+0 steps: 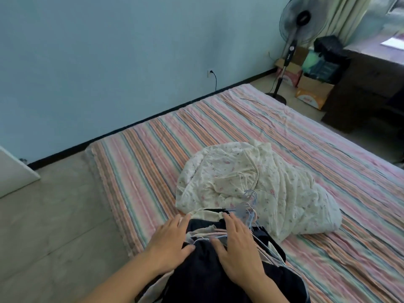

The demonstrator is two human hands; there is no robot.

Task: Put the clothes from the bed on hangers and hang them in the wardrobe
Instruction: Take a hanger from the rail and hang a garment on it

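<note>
A pile of dark and cream clothes (pixel 203 270) lies at the near edge of the striped bed (pixel 284 132). My left hand (pixel 168 243) rests flat on the pile's left side with straight fingers. My right hand (pixel 236 252) lies flat on top of the pile, its fingers stretched over a bunch of blue, white and pink hangers (pixel 248 212). The hanger hooks stick out past my right fingertips. Behind the pile sits a crumpled cream floral quilt (pixel 251 182). No wardrobe is in view.
A standing fan (pixel 290 40) and cardboard boxes (pixel 312 92) stand past the bed's far end, beside a dark wooden desk (pixel 360 88). A blue wall (pixel 109 62) runs along the far side. Tiled floor (pixel 54 226) lies left of the bed, with a white panel (pixel 13 171) at the left edge.
</note>
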